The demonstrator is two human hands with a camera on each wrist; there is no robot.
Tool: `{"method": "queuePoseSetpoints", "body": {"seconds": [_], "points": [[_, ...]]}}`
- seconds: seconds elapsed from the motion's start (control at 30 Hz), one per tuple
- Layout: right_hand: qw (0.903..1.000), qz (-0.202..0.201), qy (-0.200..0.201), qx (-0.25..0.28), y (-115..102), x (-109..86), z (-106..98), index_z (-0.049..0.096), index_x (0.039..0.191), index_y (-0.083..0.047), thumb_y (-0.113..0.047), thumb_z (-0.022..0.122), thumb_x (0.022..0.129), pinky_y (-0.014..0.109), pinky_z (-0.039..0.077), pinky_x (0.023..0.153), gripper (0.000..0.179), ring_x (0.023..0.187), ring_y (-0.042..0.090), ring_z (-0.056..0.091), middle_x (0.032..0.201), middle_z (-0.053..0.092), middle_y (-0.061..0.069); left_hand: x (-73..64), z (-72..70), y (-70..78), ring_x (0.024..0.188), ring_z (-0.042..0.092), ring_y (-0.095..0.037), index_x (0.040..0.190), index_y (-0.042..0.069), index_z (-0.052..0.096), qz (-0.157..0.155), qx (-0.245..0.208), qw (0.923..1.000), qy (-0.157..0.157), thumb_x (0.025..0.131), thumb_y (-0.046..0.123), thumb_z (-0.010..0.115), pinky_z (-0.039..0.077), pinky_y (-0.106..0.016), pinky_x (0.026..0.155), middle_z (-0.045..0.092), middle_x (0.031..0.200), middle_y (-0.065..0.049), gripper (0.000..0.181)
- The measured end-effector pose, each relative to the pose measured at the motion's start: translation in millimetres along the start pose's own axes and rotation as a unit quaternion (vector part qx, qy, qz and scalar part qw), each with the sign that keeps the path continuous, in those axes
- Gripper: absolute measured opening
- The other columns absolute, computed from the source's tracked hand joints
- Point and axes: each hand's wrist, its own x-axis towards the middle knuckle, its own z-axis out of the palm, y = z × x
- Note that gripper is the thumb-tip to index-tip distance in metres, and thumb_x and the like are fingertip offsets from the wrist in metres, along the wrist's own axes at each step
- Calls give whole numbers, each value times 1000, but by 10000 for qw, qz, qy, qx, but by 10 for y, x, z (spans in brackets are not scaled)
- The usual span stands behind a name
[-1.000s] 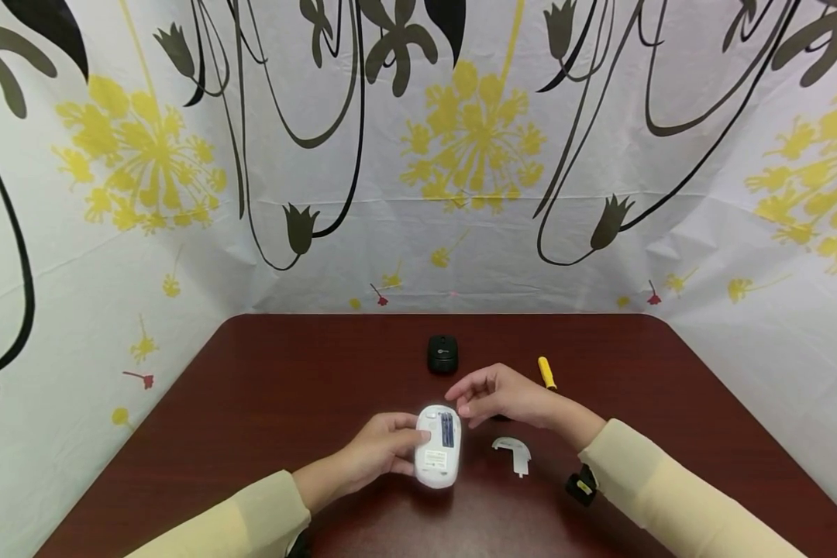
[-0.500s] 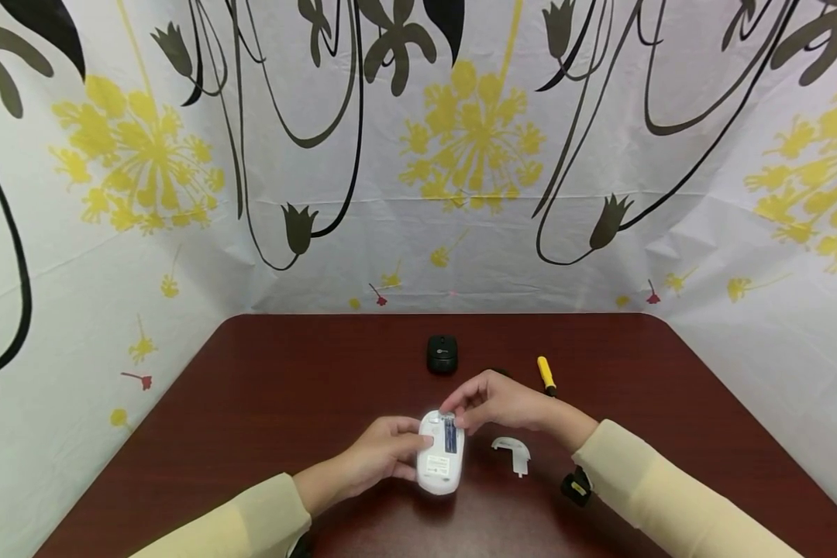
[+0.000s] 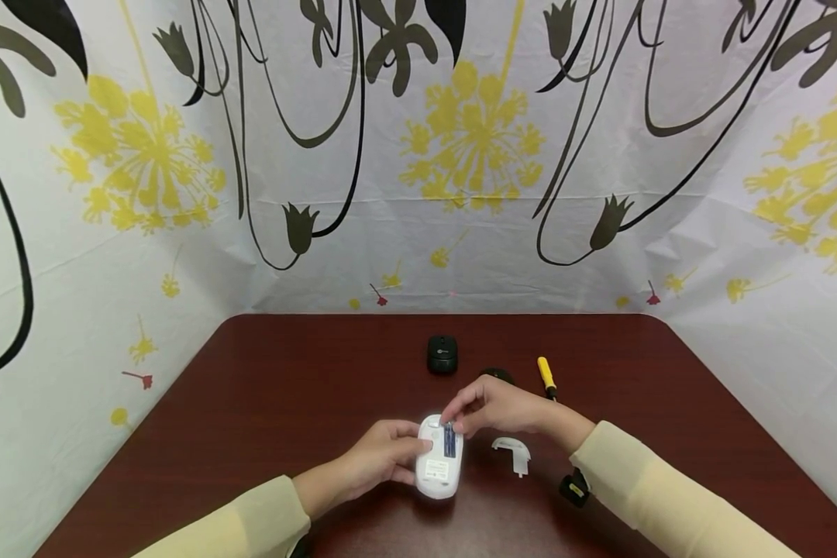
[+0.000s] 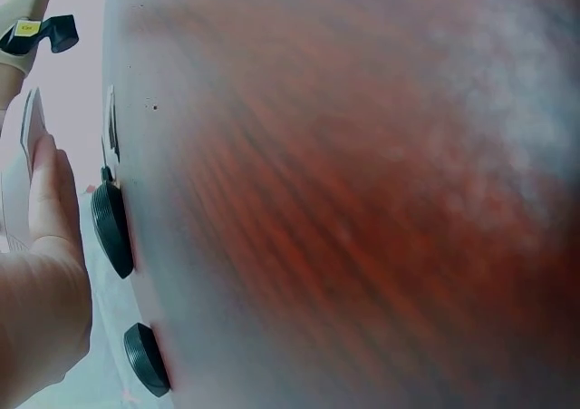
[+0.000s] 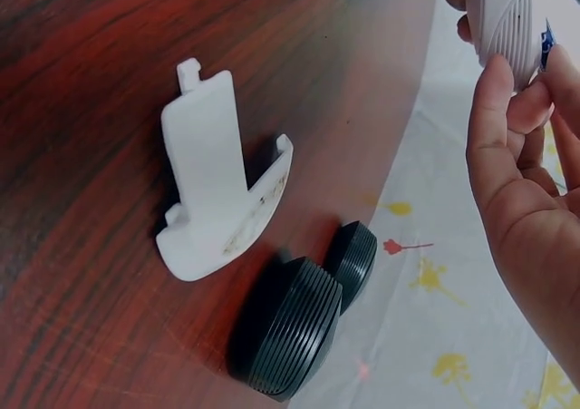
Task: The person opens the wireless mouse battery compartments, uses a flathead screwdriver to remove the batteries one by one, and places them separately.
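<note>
A white computer mouse [image 3: 438,478] is held underside up above the table, its battery compartment uncovered. Blue batteries [image 3: 449,443] show inside it. My left hand [image 3: 388,451] grips the mouse from the left, thumb across the underside. At the compartment's far end, thumb and finger of my right hand [image 3: 497,407] pinch the end of a battery; in the right wrist view a bit of the blue battery [image 5: 547,44] shows beside the mouse's ribbed end. The white battery cover [image 3: 512,456] lies on the table to the right, seen large in the right wrist view.
A black mouse [image 3: 442,354] sits towards the table's far edge. Another dark mouse [image 3: 497,375] is partly hidden behind my right hand. A yellow-handled tool [image 3: 545,373] lies to its right. Patterned cloth [image 3: 418,232] hangs behind the table [image 3: 321,372].
My right hand has come from beside the white mouse onto the battery end and moved slightly nearer to me. The white mouse has shifted slightly nearer too.
</note>
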Motion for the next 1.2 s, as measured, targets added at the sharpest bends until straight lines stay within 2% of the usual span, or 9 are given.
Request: {"method": "queuePoseSetpoints", "body": {"seconds": [0.23, 0.43, 0.73, 0.87, 1.03, 1.2], "points": [[9998, 144, 124, -48, -25, 19, 35, 74, 102, -8, -5, 70, 89, 43, 55, 74, 14, 80, 19, 56, 88, 66, 6, -3, -8, -20, 82, 66, -20, 120, -13, 55, -10, -44, 10000, 2, 93, 10, 60, 57, -32, 66, 68, 92, -12, 36], [9992, 260, 290, 127, -70, 14, 23, 74, 103, -7, -6, 69, 90, 45, 55, 78, 14, 84, 21, 59, 95, 68, 8, 0, -14, -6, 83, 66, -20, 121, -12, 55, -18, -39, 10000, 2, 93, 11, 61, 57, -33, 67, 68, 93, -13, 36], [9951, 251, 440, 847, -112, -57, -98, 65, 111, 8, -8, 66, 92, 43, 55, 85, 25, 95, 29, 67, 105, 68, 15, -10, -43, 1, 81, 66, -20, 121, -12, 55, -22, -36, 10000, 59, 93, 10, 60, 57, -32, 65, 68, 92, -13, 36], [9914, 225, 459, 1205, -96, -120, -165, 61, 114, 12, -8, 63, 95, 44, 54, 86, 28, 98, 31, 66, 108, 65, 24, -17, -62, 7, 81, 67, -20, 121, -12, 55, -16, -44, 9999, 96, 93, 10, 60, 57, -30, 64, 68, 91, -12, 36], [9813, 111, 374, 1885, -48, -222, -238, 60, 112, 8, -5, 59, 97, 47, 53, 86, 20, 102, 31, 65, 113, 64, 25, -30, -76, 18, 80, 66, -19, 121, -13, 54, 2, -51, 9999, 107, 93, 10, 60, 56, -29, 62, 68, 90, -11, 36], [9755, 27, 218, 2187, 6, -352, -292, 57, 113, 6, -6, 55, 99, 47, 53, 86, 18, 103, 30, 64, 114, 64, 23, -38, -78, 30, 81, 67, -20, 120, -12, 55, 0, -88, 9999, 110, 94, 8, 60, 57, -30, 64, 68, 90, -11, 34]]}}
